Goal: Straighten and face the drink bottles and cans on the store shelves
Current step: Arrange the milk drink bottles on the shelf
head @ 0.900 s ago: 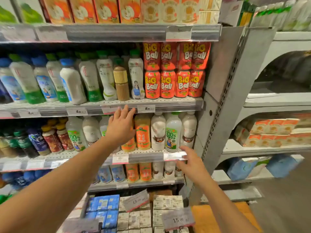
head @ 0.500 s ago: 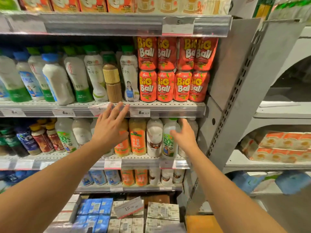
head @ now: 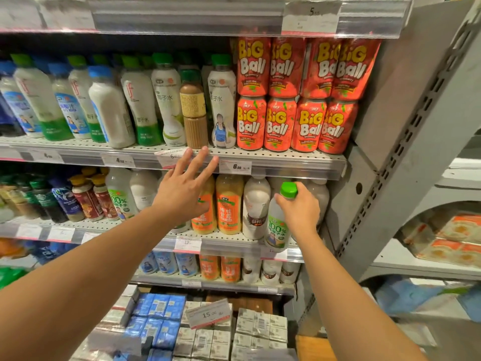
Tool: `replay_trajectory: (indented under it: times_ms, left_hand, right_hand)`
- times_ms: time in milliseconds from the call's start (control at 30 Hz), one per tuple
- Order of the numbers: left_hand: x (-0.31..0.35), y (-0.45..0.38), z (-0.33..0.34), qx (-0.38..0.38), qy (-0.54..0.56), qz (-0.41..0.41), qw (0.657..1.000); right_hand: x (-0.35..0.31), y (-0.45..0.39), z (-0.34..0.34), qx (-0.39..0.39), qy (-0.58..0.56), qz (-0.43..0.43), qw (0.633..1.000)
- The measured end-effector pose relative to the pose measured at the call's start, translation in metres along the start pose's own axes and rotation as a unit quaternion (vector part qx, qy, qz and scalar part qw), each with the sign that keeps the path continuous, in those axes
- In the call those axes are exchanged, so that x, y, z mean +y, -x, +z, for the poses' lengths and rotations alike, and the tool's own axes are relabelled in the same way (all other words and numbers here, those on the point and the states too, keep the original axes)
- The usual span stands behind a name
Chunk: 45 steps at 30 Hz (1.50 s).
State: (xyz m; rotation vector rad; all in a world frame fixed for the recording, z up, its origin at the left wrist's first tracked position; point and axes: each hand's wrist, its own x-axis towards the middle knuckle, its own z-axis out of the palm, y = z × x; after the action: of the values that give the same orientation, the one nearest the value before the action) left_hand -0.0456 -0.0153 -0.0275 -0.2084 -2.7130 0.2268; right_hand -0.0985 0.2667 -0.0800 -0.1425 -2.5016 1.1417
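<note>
I observe my right hand [head: 299,213] gripping the green-capped bottle [head: 279,220] by its neck and shoulder, tilted at the front edge of the middle shelf [head: 234,242], while my left hand [head: 183,190] hovers with fingers [head: 205,161] spread and relaxed, grasping nothing.

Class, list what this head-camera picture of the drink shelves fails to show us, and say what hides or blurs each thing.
- Head view: bottles behind the left hand on the middle shelf, covered by hand and wrist.
- Neck and shoulder of the green-capped bottle, wrapped by the right hand.
- Small print on the price tags: too small and blurred.
- Top shelf goods: cut off by the upper edge.
- Rear rows of bottles: hidden by front ones, in shadow.
</note>
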Motion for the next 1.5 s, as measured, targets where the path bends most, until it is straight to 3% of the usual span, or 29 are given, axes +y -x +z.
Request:
replay_trajectory:
  times_ms: [233, 500, 667, 733, 933, 1133, 1300, 1500]
  left_hand:
    - [0.002, 0.002, -0.01, -0.039, 0.01, 0.001, 0.999]
    - [0.008, 0.0, -0.038, -0.116, 0.031, -0.011, 0.993]
    - [0.004, 0.019, -0.054, -0.045, 0.06, 0.035, 0.997]
    - [-0.005, 0.037, -0.048, -0.052, 0.069, 0.042, 0.995]
    - [-0.054, 0.089, -0.007, -0.153, 0.185, -0.051, 0.969]
    - [-0.11, 0.109, 0.035, -0.183, 0.341, -0.148, 0.91]
    - [-0.153, 0.086, 0.054, -0.131, 0.396, -0.219, 0.882]
    - [-0.179, 0.044, 0.069, -0.051, 0.369, -0.247, 0.895]
  right_hand:
    - [0.018, 0.051, -0.011, -0.012, -0.02, -0.07, 0.997]
    - [0.024, 0.128, -0.04, -0.082, -0.079, -0.046, 0.992]
    - [0.018, 0.174, -0.052, -0.118, -0.096, -0.036, 0.988]
    - [0.014, 0.188, -0.054, -0.136, -0.089, -0.03, 0.986]
    - [0.002, 0.202, -0.051, -0.185, -0.068, -0.052, 0.979]
    - [-0.032, 0.205, -0.014, -0.226, -0.018, -0.064, 0.972]
    - [-0.046, 0.208, 0.015, -0.213, -0.018, -0.037, 0.976]
    - [-0.068, 0.216, 0.034, -0.18, -0.004, -0.044, 0.983]
